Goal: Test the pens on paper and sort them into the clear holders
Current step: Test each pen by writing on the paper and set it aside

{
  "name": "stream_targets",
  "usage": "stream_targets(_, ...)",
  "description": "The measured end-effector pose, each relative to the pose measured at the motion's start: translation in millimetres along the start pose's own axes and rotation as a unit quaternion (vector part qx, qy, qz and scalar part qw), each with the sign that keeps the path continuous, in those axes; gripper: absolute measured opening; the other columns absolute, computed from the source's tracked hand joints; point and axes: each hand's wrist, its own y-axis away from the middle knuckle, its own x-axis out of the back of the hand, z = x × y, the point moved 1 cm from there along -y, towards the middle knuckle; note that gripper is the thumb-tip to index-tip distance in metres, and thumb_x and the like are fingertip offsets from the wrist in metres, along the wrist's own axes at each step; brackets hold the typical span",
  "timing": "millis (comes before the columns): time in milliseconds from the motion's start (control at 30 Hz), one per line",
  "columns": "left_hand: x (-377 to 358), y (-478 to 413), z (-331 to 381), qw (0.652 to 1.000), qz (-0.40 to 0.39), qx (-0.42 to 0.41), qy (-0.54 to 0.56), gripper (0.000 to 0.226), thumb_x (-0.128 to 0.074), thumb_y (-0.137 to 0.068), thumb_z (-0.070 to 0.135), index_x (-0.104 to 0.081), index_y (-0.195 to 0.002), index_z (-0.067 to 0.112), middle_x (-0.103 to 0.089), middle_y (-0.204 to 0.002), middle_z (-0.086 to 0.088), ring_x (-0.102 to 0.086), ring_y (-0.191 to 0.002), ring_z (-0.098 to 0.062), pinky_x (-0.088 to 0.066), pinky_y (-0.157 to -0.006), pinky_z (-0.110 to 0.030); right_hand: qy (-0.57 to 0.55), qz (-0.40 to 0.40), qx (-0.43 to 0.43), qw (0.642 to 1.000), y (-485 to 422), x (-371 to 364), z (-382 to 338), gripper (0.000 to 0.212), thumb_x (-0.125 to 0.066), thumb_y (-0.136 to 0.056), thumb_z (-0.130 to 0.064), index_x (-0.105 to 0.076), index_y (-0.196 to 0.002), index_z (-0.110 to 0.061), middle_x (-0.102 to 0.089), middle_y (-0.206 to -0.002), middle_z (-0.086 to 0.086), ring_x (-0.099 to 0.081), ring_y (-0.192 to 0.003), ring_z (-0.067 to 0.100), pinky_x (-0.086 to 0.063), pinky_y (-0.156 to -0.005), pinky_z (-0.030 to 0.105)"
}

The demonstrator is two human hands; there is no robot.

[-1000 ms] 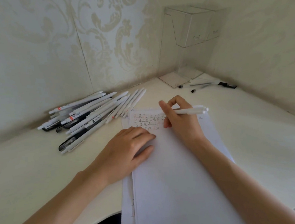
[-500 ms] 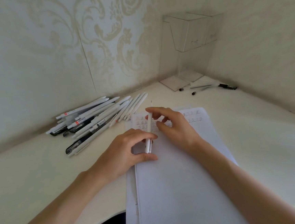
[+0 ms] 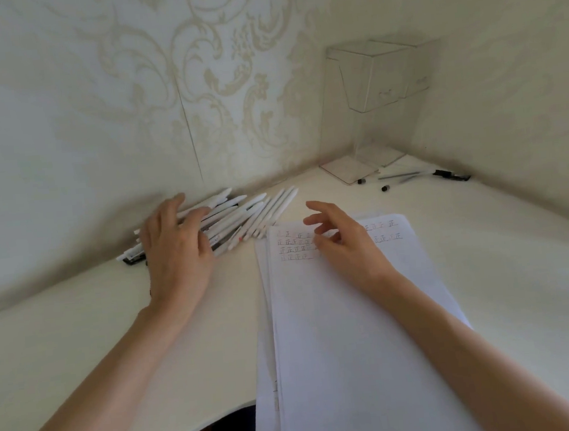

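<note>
We lay our left hand, fingers straight, on the pile of pens on the table, seemingly to choose the next one, while our right hand hovers empty and loose over the paper, well apart from the clear holders in the corner.

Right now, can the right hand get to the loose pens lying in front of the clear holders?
Probably yes. The right hand is open and holds nothing above the paper, and nothing lies between it and those pens.
</note>
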Motion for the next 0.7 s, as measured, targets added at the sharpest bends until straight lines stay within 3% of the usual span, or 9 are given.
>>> stream_targets(100,-5.4,3.7,31.1,0.992,-0.041,-0.106,0.064,0.030,-0.045,-0.080,0.005,-0.067,-0.100,0.006,-0.057,-0.119,-0.016,-0.051,-0.111,-0.035,-0.040,-0.094,-0.048,0.011,0.023,-0.016,1.000,-8.7,13.5,2.6,0.043,-0.044,-0.091,-0.001,-0.053,-0.125,-0.026,-0.058,-0.116,-0.012,-0.051,-0.097,0.003,-0.040,-0.076,0.007)
stream_targets(200,-20.4,13.3,64.3,0.951,-0.166,-0.225,0.132,0.036,-0.039,-0.088,0.026,-0.066,-0.109,0.013,-0.056,-0.126,-0.008,-0.052,-0.116,-0.026,-0.041,-0.096,-0.041,0.103,0.083,-0.045,0.990,-27.1,49.7,16.3,0.042,-0.041,-0.089,0.002,-0.058,-0.122,-0.018,-0.056,-0.122,-0.006,-0.052,-0.106,0.010,-0.042,-0.085,0.016)
stream_targets(267,-32.4,20.9,80.1,0.913,-0.262,-0.286,0.129,0.046,-0.034,-0.092,0.043,-0.057,-0.125,0.021,-0.045,-0.141,0.001,-0.040,-0.129,-0.017,-0.030,-0.105,-0.033,0.193,0.114,-0.057,0.973,-38.9,78.9,32.9,0.049,-0.038,-0.085,0.010,-0.056,-0.126,-0.009,-0.056,-0.129,0.007,-0.049,-0.118,0.021,-0.036,-0.095,0.021)
stream_targets(333,-40.6,25.8,85.8,0.891,-0.322,-0.296,0.121,0.063,-0.018,-0.089,0.061,-0.042,-0.137,0.030,-0.029,-0.148,0.013,-0.023,-0.137,-0.006,-0.011,-0.109,-0.020,0.297,0.109,-0.073,0.946,-47.1,104.4,51.3,0.059,-0.035,-0.080,0.014,-0.052,-0.132,-0.008,-0.052,-0.136,0.011,-0.042,-0.127,0.028,-0.031,-0.104,0.028)
stream_targets(400,-44.8,27.2,83.7,0.891,-0.331,-0.283,0.129,0.072,-0.006,-0.083,0.068,-0.034,-0.140,0.035,-0.021,-0.146,0.023,-0.015,-0.135,0.003,-0.002,-0.107,-0.012,0.372,0.072,-0.074,0.923,-53.0,121.9,66.5,0.064,-0.035,-0.080,0.014,-0.048,-0.136,-0.012,-0.048,-0.141,0.009,-0.036,-0.131,0.029,-0.028,-0.107,0.033)
stream_targets(500,-45.4,28.5,81.1,0.895,-0.316,-0.275,0.152,0.071,-0.007,-0.085,0.069,-0.037,-0.139,0.034,-0.022,-0.142,0.024,-0.015,-0.132,0.007,-0.002,-0.107,-0.011,0.459,0.015,-0.031,0.888,-60.6,132.0,78.3,0.057,-0.038,-0.085,0.009,-0.047,-0.137,-0.014,-0.046,-0.141,0.008,-0.037,-0.128,0.030,-0.030,-0.104,0.036)
stream_targets(700,-44.9,30.6,80.9,0.897,-0.296,-0.279,0.173,0.062,-0.016,-0.090,0.064,-0.045,-0.135,0.032,-0.031,-0.140,0.023,-0.019,-0.131,0.008,-0.006,-0.107,-0.010,0.572,-0.013,0.086,0.815,-67.4,132.2,69.6,0.026,-0.049,-0.093,-0.005,-0.064,-0.114,-0.011,-0.056,-0.115,0.009,-0.045,-0.110,0.030,-0.029,-0.086,0.032)
